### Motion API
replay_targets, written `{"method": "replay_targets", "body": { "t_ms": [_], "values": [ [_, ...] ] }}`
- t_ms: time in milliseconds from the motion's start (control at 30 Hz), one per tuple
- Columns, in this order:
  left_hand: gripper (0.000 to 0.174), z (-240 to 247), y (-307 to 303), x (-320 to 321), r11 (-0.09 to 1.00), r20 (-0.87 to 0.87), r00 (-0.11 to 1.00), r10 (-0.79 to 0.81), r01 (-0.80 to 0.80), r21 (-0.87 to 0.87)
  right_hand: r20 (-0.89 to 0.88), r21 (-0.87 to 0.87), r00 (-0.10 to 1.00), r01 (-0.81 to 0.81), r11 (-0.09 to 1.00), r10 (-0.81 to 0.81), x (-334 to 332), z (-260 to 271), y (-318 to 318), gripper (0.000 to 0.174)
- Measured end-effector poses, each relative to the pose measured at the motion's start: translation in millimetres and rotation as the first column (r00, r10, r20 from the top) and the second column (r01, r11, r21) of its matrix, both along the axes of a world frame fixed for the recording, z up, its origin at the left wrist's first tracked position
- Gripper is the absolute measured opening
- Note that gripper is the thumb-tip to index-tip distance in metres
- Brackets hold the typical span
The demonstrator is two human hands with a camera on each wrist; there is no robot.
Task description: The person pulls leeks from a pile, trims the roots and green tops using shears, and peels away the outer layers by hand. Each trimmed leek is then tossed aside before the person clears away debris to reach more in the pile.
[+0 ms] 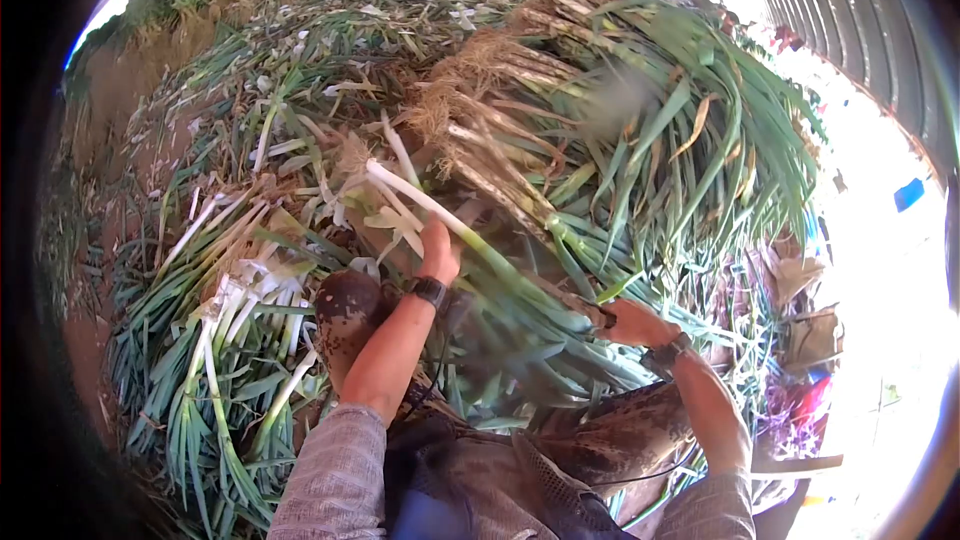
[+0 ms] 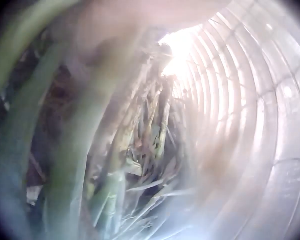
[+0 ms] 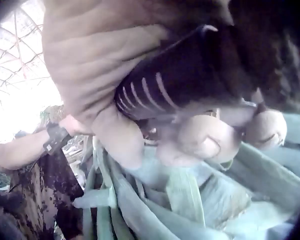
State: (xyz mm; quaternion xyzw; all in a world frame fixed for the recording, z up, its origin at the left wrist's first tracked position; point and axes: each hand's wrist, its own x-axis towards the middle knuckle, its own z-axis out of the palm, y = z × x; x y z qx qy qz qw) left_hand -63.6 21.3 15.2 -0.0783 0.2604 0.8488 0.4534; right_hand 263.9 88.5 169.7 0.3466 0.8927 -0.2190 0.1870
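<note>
My left hand (image 1: 440, 254) grips a leek (image 1: 398, 180) partway along its stalk. The leek's white end points up and left, and its green leaves run down toward my right hand (image 1: 638, 324). My right hand is wrapped around a tool with a black handle (image 3: 162, 80) marked by pale stripes; the tool's working end is hidden in the right wrist view. Green leek leaves (image 3: 190, 200) lie below the fingers there. Blurred green stalks (image 2: 85, 145) fill the left side of the left wrist view, beneath the hand.
A large heap of untrimmed leeks (image 1: 690, 130) with brown roots lies ahead and to the right. Cleaned white-ended leeks (image 1: 235, 310) are piled at the left. Leaf scraps (image 1: 330, 30) cover the ground beyond. My knee (image 1: 350, 305) is beside my left forearm. A curved ribbed wall (image 1: 840, 30) rises at right.
</note>
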Motion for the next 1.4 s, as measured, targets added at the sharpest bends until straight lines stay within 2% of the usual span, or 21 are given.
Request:
{"method": "replay_targets", "body": {
  "t_ms": [67,133,167,200,233,267,300,333,400,533,600,800,933,1000,1067,1133,1200,1233,1267,1333,1400],
  "values": [
    [0.032,-18,4,-7,0.907,-0.434,0.896,-0.095,-0.102,-0.408,0.086,0.001,0.996,-0.024,1.0,0.024,4,-10,-1,0.035],
    [0.027,-2,3,1,0.918,-0.529,0.848,-0.034,-0.184,-0.352,0.124,0.053,0.992,0.011,0.999,-0.017,5,-16,-5,0.034],
    [0.028,35,-7,13,0.875,-0.763,0.636,0.118,-0.43,-0.223,-0.024,0.11,0.998,0.06,0.992,-0.058,6,-13,-7,0.035],
    [0.029,59,-13,22,0.791,-0.911,0.34,0.232,-0.612,-0.027,-0.172,0.158,0.981,0.12,0.98,-0.092,7,-13,-7,0.036],
    [0.028,58,-21,14,0.898,-0.935,0.347,0.077,-0.432,-0.087,-0.236,0.203,0.967,0.143,0.969,-0.094,7,-18,-3,0.035],
    [0.028,52,-19,15,0.9,-0.937,0.344,0.065,-0.426,-0.094,-0.145,0.126,0.974,0.193,0.973,-0.175,6,-11,1,0.034],
    [0.028,46,-12,15,0.959,-0.836,0.531,-0.143,-0.134,-0.249,-0.173,0.17,0.975,0.169,0.971,-0.14,11,-19,8,0.034],
    [0.027,45,-8,15,0.923,-0.681,0.629,-0.374,0.183,-0.338,-0.201,0.217,0.975,0.144,0.965,-0.1,11,-20,11,0.035],
    [0.023,39,4,31,0.884,-0.505,0.742,-0.442,0.266,-0.384,-0.176,0.196,0.97,0.2,0.96,-0.166,11,-21,15,0.036],
    [0.025,27,28,42,0.919,-0.432,0.82,-0.376,0.272,-0.285,-0.023,0.108,0.962,0.274,0.956,-0.273,4,-8,19,0.039],
    [0.027,26,41,43,0.927,-0.4,0.842,-0.363,0.284,-0.244,-0.062,0.098,0.956,0.293,0.951,-0.288,6,-8,17,0.039],
    [0.027,11,70,37,0.917,-0.369,0.869,-0.329,0.201,-0.345,-0.124,0.09,0.963,0.249,0.964,-0.238,14,-1,11,0.038],
    [0.04,15,72,31,0.951,-0.277,0.917,-0.286,0.236,-0.2,-0.185,0.098,0.963,0.218,0.971,-0.198,19,0,15,0.036],
    [0.054,27,59,35,0.983,-0.364,0.913,-0.182,0.184,-0.03,-0.224,0.095,0.959,0.196,0.976,-0.171,23,3,10,0.036],
    [0.069,59,44,27,0.979,-0.429,0.887,-0.172,0.202,0.025,-0.205,0.088,0.966,0.175,0.981,-0.154,25,8,7,0.035],
    [0.054,59,39,-2,0.958,-0.426,0.9,-0.092,0.197,0.208,-0.249,0.117,0.962,0.142,0.983,-0.109,27,9,3,0.036],
    [0.053,39,44,-33,0.975,-0.348,0.937,-0.034,0.108,0.196,-0.249,0.068,0.962,0.135,0.988,-0.114,25,8,3,0.039],
    [0.052,40,41,-37,0.988,-0.389,0.918,-0.08,0.125,0.092,-0.252,0.067,0.962,0.125,0.99,-0.105,25,6,4,0.039],
    [0.052,40,39,-37,0.989,-0.393,0.917,-0.069,0.114,0.094,-0.249,0.116,0.964,0.125,0.985,-0.093,24,2,5,0.041],
    [0.05,40,33,-26,0.983,-0.269,0.946,-0.181,0.179,-0.031,-0.25,0.159,0.965,0.122,0.98,-0.079,17,3,6,0.043],
    [0.054,45,25,-18,0.985,-0.256,0.951,-0.171,0.157,-0.076,-0.196,0.16,0.978,0.11,0.981,-0.078,11,12,7,0.047]
  ]
}}
